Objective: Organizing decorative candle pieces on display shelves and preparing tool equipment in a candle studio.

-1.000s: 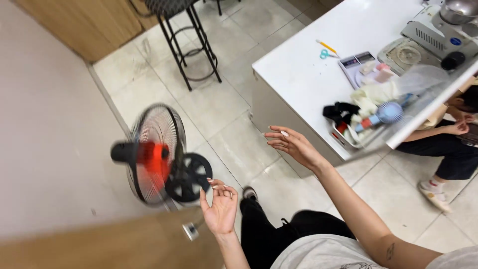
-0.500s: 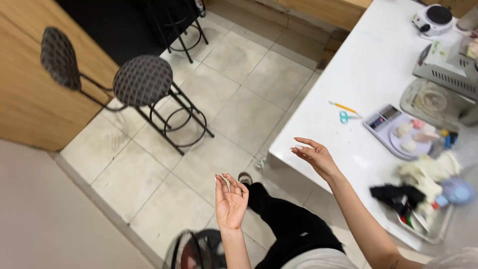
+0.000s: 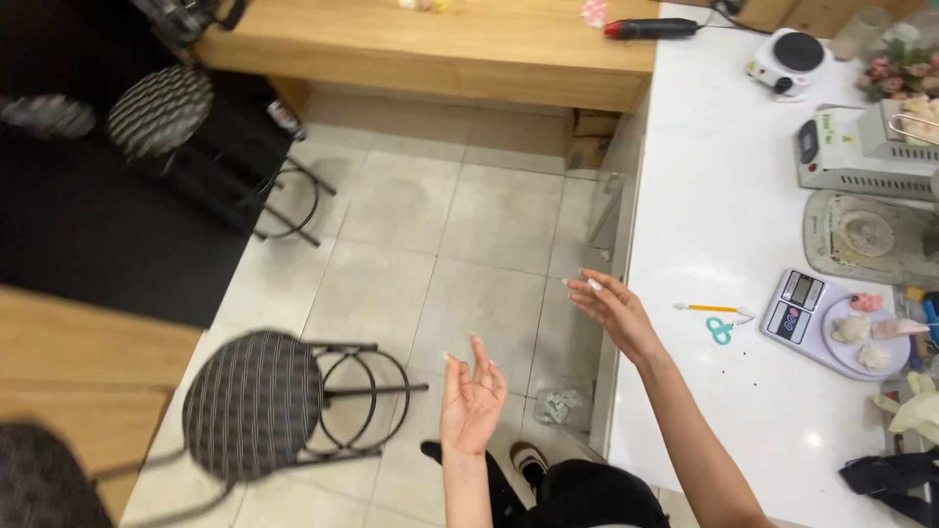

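My left hand [image 3: 471, 399] is raised over the tiled floor, palm up, fingers spread and empty. My right hand [image 3: 612, 311] hovers open at the edge of the white table [image 3: 719, 235], fingers pointing left, holding nothing. Just right of it on the table lie a yellow pencil-like stick [image 3: 706, 308] and small teal scissors [image 3: 721, 330]. Beyond those sits a kitchen scale [image 3: 817, 315] with pale lumps on its plate.
A black round stool [image 3: 256, 405] stands at lower left, another stool [image 3: 161, 110] at upper left. A wooden counter [image 3: 440, 44] runs along the top. Appliances [image 3: 861, 147], a small white hotplate [image 3: 794, 54] and dark cloth [image 3: 895, 477] sit on the table.
The view has swung from a floor fan to the stools and table. Both hands stay open and empty; the right hand now sits at the table edge.
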